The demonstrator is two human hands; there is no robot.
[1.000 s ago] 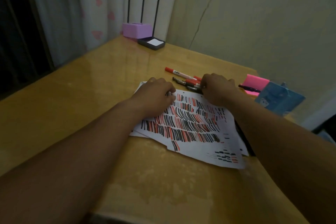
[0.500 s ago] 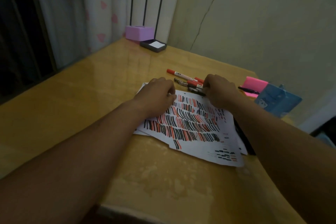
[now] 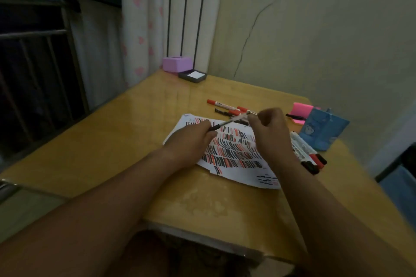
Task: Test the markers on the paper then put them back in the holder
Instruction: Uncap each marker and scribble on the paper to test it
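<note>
Holding one marker (image 3: 234, 120) with both hands, just above the paper (image 3: 238, 159). Pinching its black end with the left hand (image 3: 193, 139), fingers curled round it. Gripping the white part with the right hand (image 3: 270, 128), curled tight too. Hard to tell if the cap is on or pulled off: too blurry there. Under the hands, the paper flat on the yellow table (image 3: 112, 141), full of short red and black lines. Behind the paper, a red marker (image 3: 219, 103) and a small pile of pens (image 3: 231, 111). On the right, beside the paper, more markers (image 3: 308, 155) lying together — near the blue holder (image 3: 324, 130). Next to that, pink sticky notes (image 3: 302, 109). Far back, a purple box (image 3: 177, 64) just beside a black tray (image 3: 193, 75).
</note>
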